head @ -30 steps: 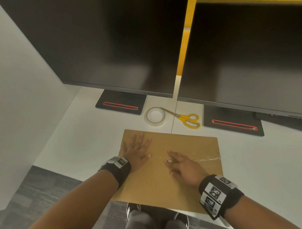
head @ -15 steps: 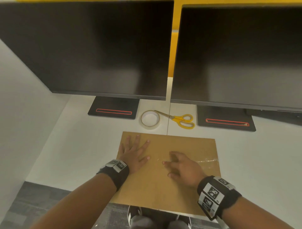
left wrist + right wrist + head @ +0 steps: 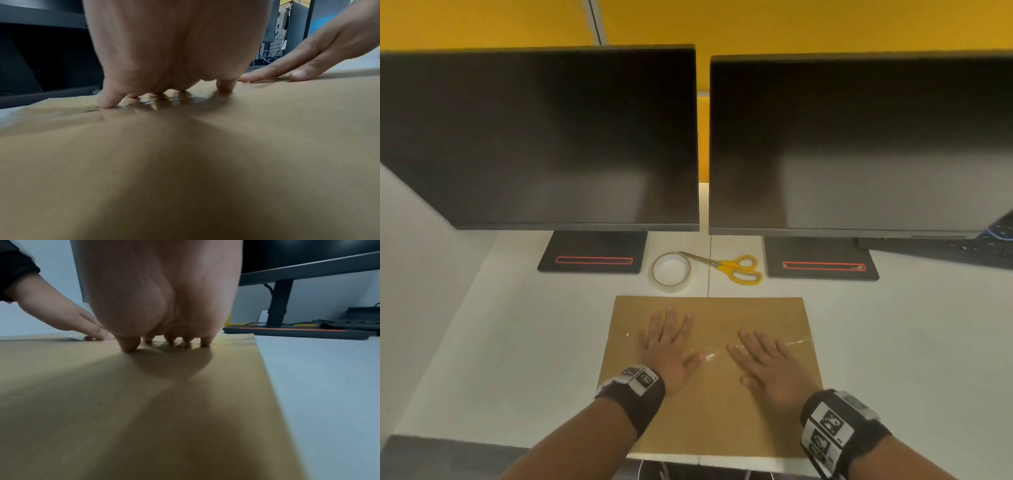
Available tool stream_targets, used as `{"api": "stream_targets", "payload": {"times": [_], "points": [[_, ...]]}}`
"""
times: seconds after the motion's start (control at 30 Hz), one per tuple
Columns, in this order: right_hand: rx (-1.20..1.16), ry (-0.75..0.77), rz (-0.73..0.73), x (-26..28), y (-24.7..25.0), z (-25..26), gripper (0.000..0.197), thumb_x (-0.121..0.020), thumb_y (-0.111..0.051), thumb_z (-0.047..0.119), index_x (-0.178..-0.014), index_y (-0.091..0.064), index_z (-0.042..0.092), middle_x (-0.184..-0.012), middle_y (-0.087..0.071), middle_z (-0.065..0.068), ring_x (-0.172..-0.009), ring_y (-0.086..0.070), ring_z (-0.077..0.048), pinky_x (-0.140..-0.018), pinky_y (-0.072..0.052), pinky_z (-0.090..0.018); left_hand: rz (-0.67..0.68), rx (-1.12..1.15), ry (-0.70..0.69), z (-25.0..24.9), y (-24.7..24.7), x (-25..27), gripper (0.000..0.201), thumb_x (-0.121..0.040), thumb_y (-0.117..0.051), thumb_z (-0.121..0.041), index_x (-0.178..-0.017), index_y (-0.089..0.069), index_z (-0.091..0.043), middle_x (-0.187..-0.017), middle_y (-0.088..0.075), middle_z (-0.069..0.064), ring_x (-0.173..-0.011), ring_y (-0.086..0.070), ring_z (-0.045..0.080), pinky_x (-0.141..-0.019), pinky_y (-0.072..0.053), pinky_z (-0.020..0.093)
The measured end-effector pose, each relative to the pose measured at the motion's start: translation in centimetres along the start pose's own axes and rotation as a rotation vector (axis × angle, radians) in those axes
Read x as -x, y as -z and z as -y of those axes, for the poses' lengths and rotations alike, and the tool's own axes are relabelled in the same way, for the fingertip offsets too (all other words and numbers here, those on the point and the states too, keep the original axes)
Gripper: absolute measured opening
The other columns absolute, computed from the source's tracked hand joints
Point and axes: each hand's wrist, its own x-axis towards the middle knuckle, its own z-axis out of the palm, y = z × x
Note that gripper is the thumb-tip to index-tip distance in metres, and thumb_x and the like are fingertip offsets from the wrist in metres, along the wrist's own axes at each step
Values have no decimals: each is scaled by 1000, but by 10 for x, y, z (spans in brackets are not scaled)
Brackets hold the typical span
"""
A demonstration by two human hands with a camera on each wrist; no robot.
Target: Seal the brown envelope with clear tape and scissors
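Note:
A brown envelope lies flat on the white desk, its near edge at the desk's front. A glossy strip of clear tape runs across its upper part. My left hand lies flat on the envelope's left half, fingers spread over the tape. My right hand presses flat on the right half, fingertips down on the tape. The tape roll and yellow-handled scissors lie just beyond the envelope's far edge. Both wrist views show the brown envelope under the palms.
Two dark monitors stand behind on black bases. A keyboard lies at the far right. A grey partition closes off the left, and bare desk lies on either side of the envelope.
My right hand went from pointing fingers near the envelope's middle to lying flat further right on the tape. The head view tilted up, showing more of the monitors.

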Motion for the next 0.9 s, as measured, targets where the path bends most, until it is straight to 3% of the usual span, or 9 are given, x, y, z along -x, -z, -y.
{"api": "stream_targets", "payload": {"times": [0.23,0.37,0.43,0.53,0.77,0.9], "points": [[-20,-118,25,16,-3,-21,95,-57,20,76,-143,22,37,-149,33,0,-146,17,-19,-114,10,-34,29,-6,10,-3,4,1,77,-91,-24,-67,-148,19,-36,-153,35,2,-142,28,29,-114,6,57],[-66,-241,-7,20,-5,-20,113,-53,16,82,-147,20,21,-150,32,-1,-146,16,-18,-117,7,-35,31,-16,34,-5,4,1,78,-90,-25,-66,-148,19,-36,-154,34,1,-143,27,29,-114,5,58],[-78,-302,-33,20,-6,-20,113,-62,4,85,-147,20,13,-148,33,-1,-146,16,-18,-117,7,-34,29,-16,35,-5,4,0,79,-90,-26,-67,-147,19,-37,-154,34,1,-143,27,29,-114,4,58],[-100,-354,-51,22,-6,-20,103,-82,-25,76,-148,18,9,-155,27,-5,-146,16,-20,-120,4,-36,30,-14,35,-3,2,-1,82,-87,-25,-71,-147,20,-38,-153,35,-1,-143,28,28,-113,5,59],[-202,-419,-44,21,0,-19,117,-77,-43,76,-147,18,5,-156,25,-12,-143,24,-31,-118,3,-40,27,-26,27,-1,-1,-2,91,-79,-27,-80,-145,22,-40,-152,36,-1,-142,28,28,-112,4,61],[-225,-438,-38,19,7,-20,121,-75,-50,74,-148,17,5,-157,23,-13,-145,20,-31,-119,-3,-40,2,-38,28,0,0,-3,93,-77,-28,-82,-147,18,-41,-155,31,-2,-144,24,28,-112,0,61]]}}
